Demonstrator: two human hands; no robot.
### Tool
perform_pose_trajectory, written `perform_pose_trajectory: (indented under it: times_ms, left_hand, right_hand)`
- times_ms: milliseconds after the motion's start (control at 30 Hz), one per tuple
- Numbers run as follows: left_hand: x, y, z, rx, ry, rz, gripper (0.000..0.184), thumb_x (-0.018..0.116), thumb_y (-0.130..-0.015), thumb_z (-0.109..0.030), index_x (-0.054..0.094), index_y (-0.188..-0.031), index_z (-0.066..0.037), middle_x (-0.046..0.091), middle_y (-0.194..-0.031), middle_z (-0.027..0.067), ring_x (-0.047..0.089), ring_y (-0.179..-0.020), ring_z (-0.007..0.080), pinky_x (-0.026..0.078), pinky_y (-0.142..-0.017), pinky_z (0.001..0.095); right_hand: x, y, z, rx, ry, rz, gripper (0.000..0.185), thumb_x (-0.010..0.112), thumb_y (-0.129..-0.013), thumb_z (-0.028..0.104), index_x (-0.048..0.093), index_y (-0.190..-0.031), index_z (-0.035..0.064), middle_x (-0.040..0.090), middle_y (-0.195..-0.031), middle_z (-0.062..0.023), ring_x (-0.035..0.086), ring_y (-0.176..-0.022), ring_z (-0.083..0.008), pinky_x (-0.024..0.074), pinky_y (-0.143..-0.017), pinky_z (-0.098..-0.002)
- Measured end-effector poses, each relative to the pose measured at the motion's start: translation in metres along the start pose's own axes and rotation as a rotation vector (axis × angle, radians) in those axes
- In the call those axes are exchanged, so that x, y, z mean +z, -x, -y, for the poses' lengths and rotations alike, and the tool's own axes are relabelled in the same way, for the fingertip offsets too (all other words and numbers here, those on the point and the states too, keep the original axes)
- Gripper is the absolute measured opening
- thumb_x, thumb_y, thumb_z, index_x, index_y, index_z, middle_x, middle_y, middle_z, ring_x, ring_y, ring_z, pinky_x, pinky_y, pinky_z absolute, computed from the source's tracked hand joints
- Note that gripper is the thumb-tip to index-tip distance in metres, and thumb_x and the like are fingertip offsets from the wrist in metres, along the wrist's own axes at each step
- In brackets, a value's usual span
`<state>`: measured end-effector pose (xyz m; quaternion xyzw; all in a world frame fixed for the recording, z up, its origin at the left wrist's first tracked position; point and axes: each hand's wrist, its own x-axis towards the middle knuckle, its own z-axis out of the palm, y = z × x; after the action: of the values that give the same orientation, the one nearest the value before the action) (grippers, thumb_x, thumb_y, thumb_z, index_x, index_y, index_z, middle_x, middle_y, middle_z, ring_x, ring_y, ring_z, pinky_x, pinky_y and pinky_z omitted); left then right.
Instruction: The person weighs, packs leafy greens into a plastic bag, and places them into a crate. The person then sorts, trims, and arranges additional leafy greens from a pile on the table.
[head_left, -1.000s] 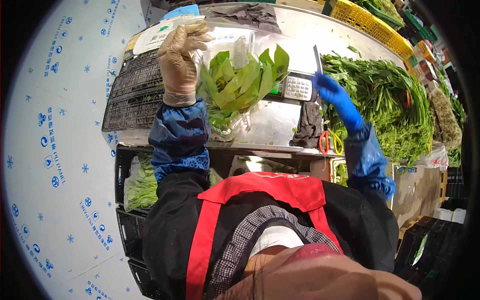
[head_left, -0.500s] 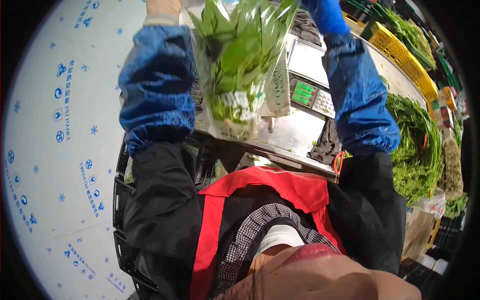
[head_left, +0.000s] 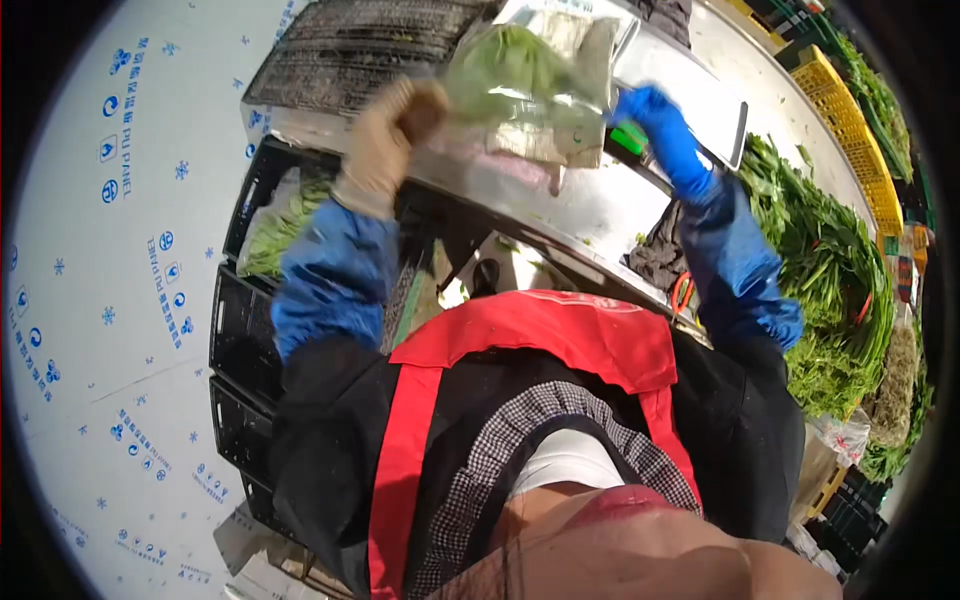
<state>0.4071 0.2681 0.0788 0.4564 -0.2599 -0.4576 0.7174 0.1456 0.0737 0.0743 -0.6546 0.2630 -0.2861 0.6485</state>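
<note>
Readable in blue on the wall [head_left: 150,310]: "PU PANEL"; too blurred to read on the pale bags [head_left: 545,145], a green mark. Over the desk [head_left: 600,205], between left hand [head_left: 395,130] and right hand [head_left: 655,120], a clear bag [head_left: 490,80] of leafy greens [head_left: 515,50]; impossible to tell whether gripped by curled left fingers or by right fingertips at its edge. Lower left, a black crate [head_left: 240,205] with bagged greens [head_left: 285,235]; far right, a yellow crate [head_left: 835,105].

The bag of greens [head_left: 515,65] blocks a straight pass between the left hand [head_left: 388,140] and the right hand [head_left: 655,125]. Nearer the body, a bare strip of the table [head_left: 603,208] leaves room to slide sideways, up to the dark cloth [head_left: 658,252]. Farther right, heaped leafy greens [head_left: 825,250] obstruct; ahead of the left hand lies a black crate [head_left: 350,55].
</note>
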Motion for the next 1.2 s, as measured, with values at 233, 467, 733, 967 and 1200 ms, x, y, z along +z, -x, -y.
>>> perform_pose_trajectory:
  times_ms: [233, 467, 733, 967, 1200]
  left_hand:
    - [-0.068, 0.087, 0.242, -0.597, 0.273, -0.230, 0.027, 0.050, -0.083, -0.027, 0.057, -0.087, -0.002, 0.060, -0.075, 0.0072, 0.059, -0.067, 0.0180, 0.048, -0.063, 0.0290]
    - [-0.047, 0.069, 0.250, -0.510, -0.141, -0.488, 0.027, 0.057, -0.080, -0.028, 0.056, -0.086, -0.001, 0.057, -0.073, 0.0037, 0.056, -0.068, 0.0145, 0.046, -0.066, 0.0281]
    - [-0.074, 0.058, 0.251, -0.424, -0.153, -0.374, 0.038, 0.062, -0.076, -0.021, 0.050, -0.104, 0.002, 0.058, -0.089, 0.0041, 0.054, -0.078, 0.0134, 0.044, -0.074, 0.0259]
    - [-0.034, 0.062, 0.103, 0.819, -0.910, -0.400, 0.054, 0.068, -0.069, -0.013, 0.042, -0.113, 0.001, 0.051, -0.102, 0.0111, 0.053, -0.091, 0.0207, 0.047, -0.073, 0.0288]
    - [-0.062, 0.057, 0.025, 0.775, -0.257, -0.609, 0.064, 0.072, -0.063, -0.011, 0.038, -0.115, 0.002, 0.051, -0.105, 0.0149, 0.050, -0.096, 0.0258, 0.044, -0.080, 0.0315]
  right_hand:
    - [-0.027, 0.097, -0.220, 0.478, -0.023, -0.085, 0.020, 0.065, -0.074, 0.019, 0.051, -0.071, 0.0046, 0.058, -0.067, -0.0050, 0.054, -0.060, -0.0111, 0.0428, -0.059, -0.0224]
    - [-0.025, 0.083, -0.189, 0.559, 0.073, -0.140, 0.022, 0.066, -0.073, 0.023, 0.052, -0.071, 0.0063, 0.054, -0.062, -0.0013, 0.050, -0.053, -0.0095, 0.0410, -0.051, -0.0214]
    - [0.034, 0.013, -0.116, 0.301, 0.147, 0.286, 0.012, 0.063, -0.075, 0.021, 0.056, -0.074, 0.0110, 0.051, -0.062, 0.0051, 0.044, -0.057, -0.0036, 0.0322, -0.051, -0.0196]
    - [0.169, -0.043, 0.032, -0.419, 0.092, 0.748, 0.024, 0.057, -0.079, 0.010, 0.056, -0.099, -0.0009, 0.055, -0.096, -0.0073, 0.053, -0.084, -0.0135, 0.0417, -0.074, -0.0225]
    - [0.217, -0.076, 0.042, -0.422, -0.181, 0.629, 0.035, 0.033, -0.090, 0.018, 0.045, -0.115, -0.0041, 0.048, -0.115, -0.0137, 0.046, -0.106, -0.0214, 0.0338, -0.094, -0.0307]
